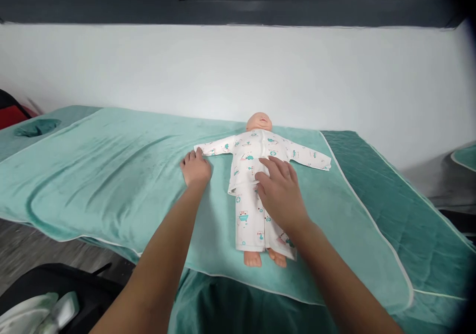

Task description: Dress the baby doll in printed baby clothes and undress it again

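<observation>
A baby doll (259, 121) lies on its back on a light green sheet, dressed in a white printed pajama top (247, 156) and matching pants (248, 225). Both sleeves are spread out sideways, and bare feet show below the pant legs. My left hand (196, 167) rests at the cuff of the sleeve on the left, fingers bent and close together; its thumb is hidden. Over the lower front of the top, by the hem, my right hand (280, 187) is open with its fingers apart and slightly bent. It covers part of the hem and the pants.
The light green sheet (122, 175) lies wrinkled on the left of a darker green bed (420, 234). A face hole (37, 127) is at the far left. Behind stands a white wall (167, 71). A black chair or bag (63, 279) with pale items is at lower left.
</observation>
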The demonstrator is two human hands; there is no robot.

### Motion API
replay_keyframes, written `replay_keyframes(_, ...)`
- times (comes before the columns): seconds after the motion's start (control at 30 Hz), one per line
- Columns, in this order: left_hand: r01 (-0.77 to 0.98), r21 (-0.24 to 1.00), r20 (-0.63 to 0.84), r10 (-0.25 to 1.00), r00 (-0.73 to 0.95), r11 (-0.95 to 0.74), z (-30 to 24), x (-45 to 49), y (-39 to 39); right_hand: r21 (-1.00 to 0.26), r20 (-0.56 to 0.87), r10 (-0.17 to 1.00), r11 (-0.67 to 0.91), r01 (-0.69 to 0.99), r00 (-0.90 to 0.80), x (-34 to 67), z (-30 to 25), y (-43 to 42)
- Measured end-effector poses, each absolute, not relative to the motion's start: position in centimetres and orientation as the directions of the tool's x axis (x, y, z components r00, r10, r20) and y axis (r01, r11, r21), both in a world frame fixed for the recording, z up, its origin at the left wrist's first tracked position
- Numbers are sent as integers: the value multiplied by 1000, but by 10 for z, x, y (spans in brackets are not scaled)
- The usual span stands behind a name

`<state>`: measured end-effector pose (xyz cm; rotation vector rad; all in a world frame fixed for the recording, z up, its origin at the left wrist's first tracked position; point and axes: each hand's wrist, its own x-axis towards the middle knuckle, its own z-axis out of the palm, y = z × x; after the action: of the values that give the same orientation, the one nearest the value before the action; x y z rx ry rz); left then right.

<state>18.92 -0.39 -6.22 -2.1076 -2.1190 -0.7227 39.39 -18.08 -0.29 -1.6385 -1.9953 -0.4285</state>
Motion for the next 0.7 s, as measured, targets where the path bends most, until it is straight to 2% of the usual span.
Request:
replay_keyframes(0.23,956,287,375,925,-60,-54,-62,189,-4,-149,600,793,239,960,-104,402,-3,-191)
replay_keyframes(0.37,959,279,369,927,-69,-40,-61,190,-4,-231,585,810,213,949,-40,402,-10,-194)
replay_keyframes(0.57,956,290,360,931,-66,-44,-61,190,-3,-281,558,830,197,939,-7,403,-13,-199)
replay_keyframes(0.7,956,288,375,925,-61,-54,-61,190,-4,-478,523,849,217,851,77,405,-7,-200)
